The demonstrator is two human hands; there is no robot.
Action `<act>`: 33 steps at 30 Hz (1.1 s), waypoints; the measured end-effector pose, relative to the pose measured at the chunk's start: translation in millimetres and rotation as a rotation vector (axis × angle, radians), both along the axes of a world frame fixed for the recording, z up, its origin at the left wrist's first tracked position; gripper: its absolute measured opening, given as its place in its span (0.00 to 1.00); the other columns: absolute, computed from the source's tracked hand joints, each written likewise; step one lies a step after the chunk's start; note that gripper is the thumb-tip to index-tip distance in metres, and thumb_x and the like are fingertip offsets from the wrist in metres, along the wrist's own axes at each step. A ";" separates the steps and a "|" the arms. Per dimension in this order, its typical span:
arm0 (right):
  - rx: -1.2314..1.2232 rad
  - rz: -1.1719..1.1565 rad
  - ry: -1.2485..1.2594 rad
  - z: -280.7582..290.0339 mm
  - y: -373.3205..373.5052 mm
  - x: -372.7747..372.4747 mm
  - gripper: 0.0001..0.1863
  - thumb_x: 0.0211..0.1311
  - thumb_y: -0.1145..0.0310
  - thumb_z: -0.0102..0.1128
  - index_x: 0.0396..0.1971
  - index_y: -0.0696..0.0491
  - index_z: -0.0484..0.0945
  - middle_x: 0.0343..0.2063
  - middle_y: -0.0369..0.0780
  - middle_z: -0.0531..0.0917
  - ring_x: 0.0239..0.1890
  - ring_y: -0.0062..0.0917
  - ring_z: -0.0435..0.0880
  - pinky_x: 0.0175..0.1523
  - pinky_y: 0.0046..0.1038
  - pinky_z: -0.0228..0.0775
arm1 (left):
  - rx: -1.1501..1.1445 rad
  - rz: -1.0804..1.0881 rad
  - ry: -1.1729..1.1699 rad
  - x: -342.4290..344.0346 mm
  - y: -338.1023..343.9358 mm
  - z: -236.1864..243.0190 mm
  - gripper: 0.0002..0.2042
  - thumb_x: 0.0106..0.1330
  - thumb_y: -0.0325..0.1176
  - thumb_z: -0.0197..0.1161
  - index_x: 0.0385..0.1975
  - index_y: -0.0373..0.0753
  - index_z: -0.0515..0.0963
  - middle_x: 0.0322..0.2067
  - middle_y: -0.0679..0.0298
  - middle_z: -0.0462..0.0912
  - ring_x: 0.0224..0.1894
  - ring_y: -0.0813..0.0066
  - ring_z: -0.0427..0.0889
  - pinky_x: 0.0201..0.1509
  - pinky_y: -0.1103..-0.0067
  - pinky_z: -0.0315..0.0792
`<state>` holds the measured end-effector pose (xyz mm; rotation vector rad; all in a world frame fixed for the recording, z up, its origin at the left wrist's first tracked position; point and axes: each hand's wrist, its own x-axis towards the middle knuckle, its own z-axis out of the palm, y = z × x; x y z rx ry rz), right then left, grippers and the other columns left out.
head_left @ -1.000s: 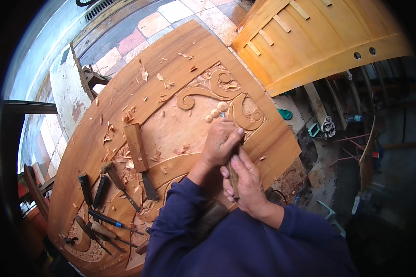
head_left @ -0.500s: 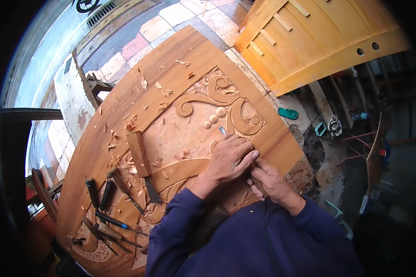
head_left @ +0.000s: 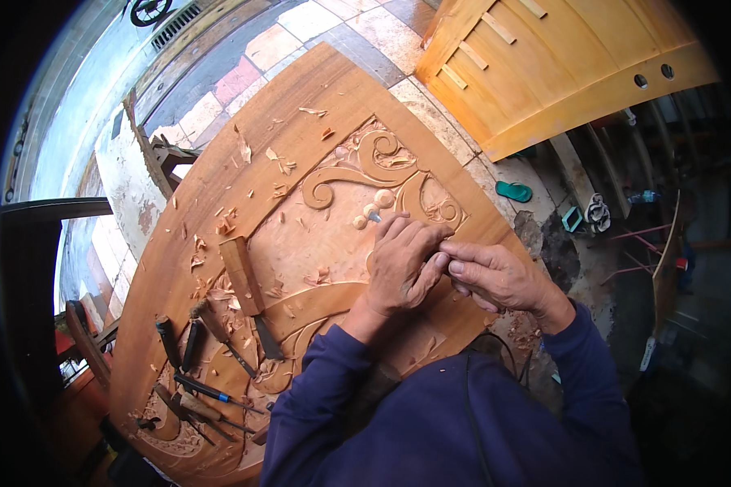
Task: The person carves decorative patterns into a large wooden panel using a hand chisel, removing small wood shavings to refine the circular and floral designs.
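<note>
My left hand (head_left: 406, 264) is closed around a chisel, whose metal blade (head_left: 373, 217) pokes out past the fingers at a carved wooden panel (head_left: 309, 85), beside a row of round raised beads (head_left: 382, 197). My right hand (head_left: 499, 276) grips the chisel's rear end, its fingertips against my left thumb; most of the handle is hidden. Scrollwork (head_left: 386, 148) is carved in the panel's far corner. A broad chisel with a blocky wooden handle (head_left: 240, 274) lies left of my hands, with several carving tools (head_left: 207, 390) and curled shavings around it.
A yellow wooden panel (head_left: 544, 73) with short battens stands at upper right, above a tiled floor (head_left: 365, 49). A green sandal (head_left: 513, 191), stacked boards and dark clutter are at right. A weathered white board (head_left: 128, 191) and dark wooden framework stand at left.
The blade first shifted down, then up and left toward the beads. My right hand has risen and moved right, bringing the chisel's rear higher in view; my left hand stays closed on it.
</note>
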<state>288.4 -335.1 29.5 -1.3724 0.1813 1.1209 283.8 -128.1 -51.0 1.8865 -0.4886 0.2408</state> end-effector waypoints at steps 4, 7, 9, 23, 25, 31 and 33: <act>-0.013 -0.086 -0.021 -12.5 14.3 -28.2 0.24 0.82 0.64 0.53 0.73 0.53 0.70 0.27 0.31 0.75 0.17 0.11 0.70 0.22 0.16 0.64 | 0.056 -0.047 0.042 -10.2 6.1 -12.3 0.12 0.70 0.39 0.60 0.44 0.39 0.83 0.32 0.58 0.80 0.39 0.55 0.78 0.58 0.61 0.69; -0.043 0.097 -0.162 -15.3 4.8 -51.7 0.26 0.82 0.66 0.53 0.75 0.52 0.67 0.27 0.30 0.74 0.18 0.10 0.69 0.24 0.15 0.64 | 0.143 -0.091 0.073 -16.0 15.3 -4.7 0.15 0.72 0.41 0.59 0.51 0.40 0.83 0.46 0.56 0.85 0.53 0.54 0.82 0.66 0.59 0.68; -0.040 0.068 -0.118 -6.5 -8.1 -60.8 0.28 0.82 0.68 0.51 0.78 0.49 0.64 0.28 0.30 0.74 0.18 0.10 0.68 0.25 0.15 0.64 | 0.343 -0.120 0.025 -19.5 31.3 -3.3 0.19 0.75 0.41 0.58 0.61 0.43 0.81 0.63 0.57 0.81 0.70 0.54 0.74 0.77 0.60 0.60; 0.011 -0.513 -0.001 -22.1 -12.6 -95.4 0.31 0.83 0.62 0.51 0.81 0.44 0.56 0.31 0.36 0.76 0.20 0.14 0.70 0.24 0.16 0.67 | 0.631 0.292 -0.101 27.1 49.0 -15.4 0.18 0.64 0.30 0.67 0.54 0.51 0.84 0.64 0.61 0.79 0.71 0.50 0.73 0.75 0.55 0.65; -0.011 -0.508 -0.025 -23.6 -22.4 -96.2 0.32 0.83 0.62 0.51 0.81 0.44 0.56 0.31 0.36 0.77 0.20 0.14 0.71 0.24 0.16 0.67 | 0.560 0.212 -0.114 43.4 54.2 -18.1 0.15 0.63 0.30 0.68 0.50 0.49 0.84 0.62 0.61 0.80 0.69 0.51 0.73 0.75 0.56 0.65; 0.032 -0.513 -0.084 -32.1 -34.6 -111.3 0.33 0.83 0.62 0.53 0.81 0.45 0.56 0.31 0.37 0.77 0.20 0.14 0.72 0.24 0.16 0.67 | 0.513 0.152 -0.158 61.6 51.1 -10.6 0.10 0.61 0.25 0.68 0.42 0.40 0.80 0.51 0.59 0.83 0.61 0.54 0.79 0.70 0.58 0.70; -0.009 -0.470 -0.062 -30.5 -30.4 -116.4 0.33 0.82 0.62 0.54 0.81 0.46 0.55 0.32 0.38 0.79 0.20 0.15 0.73 0.25 0.17 0.69 | 0.484 0.252 -0.119 58.6 53.8 -16.3 0.10 0.62 0.24 0.68 0.42 0.39 0.79 0.49 0.58 0.83 0.58 0.55 0.80 0.69 0.58 0.71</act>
